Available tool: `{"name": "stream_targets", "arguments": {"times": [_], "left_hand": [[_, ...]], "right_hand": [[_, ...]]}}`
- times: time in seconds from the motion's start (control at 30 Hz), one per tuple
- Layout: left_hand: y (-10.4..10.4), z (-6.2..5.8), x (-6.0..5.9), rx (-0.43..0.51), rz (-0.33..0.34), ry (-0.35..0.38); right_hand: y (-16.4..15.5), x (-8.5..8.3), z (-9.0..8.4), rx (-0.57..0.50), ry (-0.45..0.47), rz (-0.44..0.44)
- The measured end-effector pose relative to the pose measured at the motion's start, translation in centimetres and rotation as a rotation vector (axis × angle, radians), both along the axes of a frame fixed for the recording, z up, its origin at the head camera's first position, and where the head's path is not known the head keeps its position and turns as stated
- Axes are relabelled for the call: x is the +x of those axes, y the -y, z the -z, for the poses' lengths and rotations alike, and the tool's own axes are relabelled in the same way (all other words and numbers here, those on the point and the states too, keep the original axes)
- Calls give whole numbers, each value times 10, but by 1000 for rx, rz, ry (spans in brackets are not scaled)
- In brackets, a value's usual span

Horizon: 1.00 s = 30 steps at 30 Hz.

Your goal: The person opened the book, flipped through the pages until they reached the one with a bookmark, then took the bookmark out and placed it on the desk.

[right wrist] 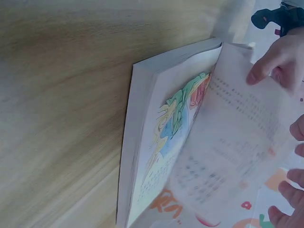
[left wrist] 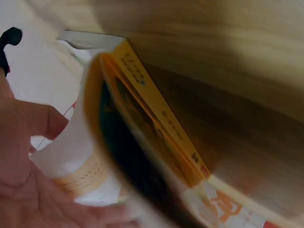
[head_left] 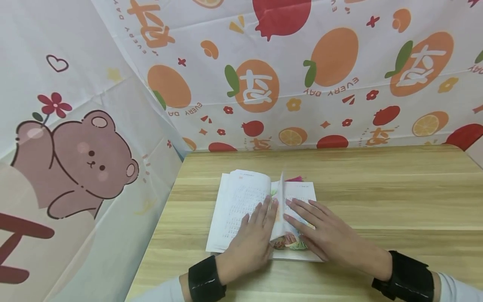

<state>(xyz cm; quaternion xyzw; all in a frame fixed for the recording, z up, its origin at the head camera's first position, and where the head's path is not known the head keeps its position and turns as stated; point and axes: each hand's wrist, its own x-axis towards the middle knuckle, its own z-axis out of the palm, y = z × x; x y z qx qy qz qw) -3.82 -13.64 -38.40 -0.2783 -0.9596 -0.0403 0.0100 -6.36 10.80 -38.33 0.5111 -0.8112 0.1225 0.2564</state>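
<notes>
An open book (head_left: 247,191) lies on the table, printed text on its left page. One thin page (head_left: 279,226) stands almost upright near the gutter. My left hand (head_left: 250,241) rests on the left side, fingers extended toward the gutter. Just right of the raised page, my right hand (head_left: 332,235) lies with long, spread fingers over the right side, partly hiding a coloured picture. In the left wrist view the book's orange-yellow spine (left wrist: 152,109) shows, blurred in front. The right wrist view shows the slanting page (right wrist: 228,142) beside a green, red and blue illustration (right wrist: 178,114).
The book lies on a wooden table (head_left: 396,193). Something pink (head_left: 295,179) sticks out behind its far edge. A fruit-print cloth (head_left: 294,54) hangs behind the table, and a cloth with a bear (head_left: 94,159) hangs at the left. Both wrists wear black bands (head_left: 206,279).
</notes>
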Motion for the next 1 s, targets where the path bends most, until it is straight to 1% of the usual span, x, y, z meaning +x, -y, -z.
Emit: {"name": "stream_targets", "arguments": {"times": [0.07, 0.13, 0.17, 0.23, 0.3, 0.37, 0.47, 0.57, 0.63, 0.7, 0.77, 1.0], "left_hand": [[2, -1, 0, -32, 1, -112], [5, -1, 0, -118, 10, -222], [7, -1, -1, -175, 19, -273], [10, -2, -3, -290, 39, -334], [13, -1, -4, -373, 62, -356], [15, 0, -5, -388, 78, -320], [17, 1, -4, -331, 79, -180], [17, -1, -4, -251, 59, -30], [18, -2, -4, -222, 50, 30], [18, -3, -5, -201, 40, 75], [18, -4, -5, -193, 34, 102], [18, -4, -5, -185, 21, 159]], "right_hand": [[-2, 0, 2, 9, 23, 32], [-5, 0, 4, 37, 50, 56], [-7, 1, 6, 67, 76, 74], [-11, 2, 10, 142, 142, 103], [-14, 3, 12, 224, 229, 125], [-18, 5, 15, 288, 319, 131], [-22, 5, 16, 339, 443, 136], [-24, 4, 17, 355, 517, 143], [-25, 3, 18, 364, 545, 151], [-25, 2, 19, 369, 558, 154], [-25, 2, 19, 371, 562, 154], [-25, -2, 17, 373, 588, 144]]}}
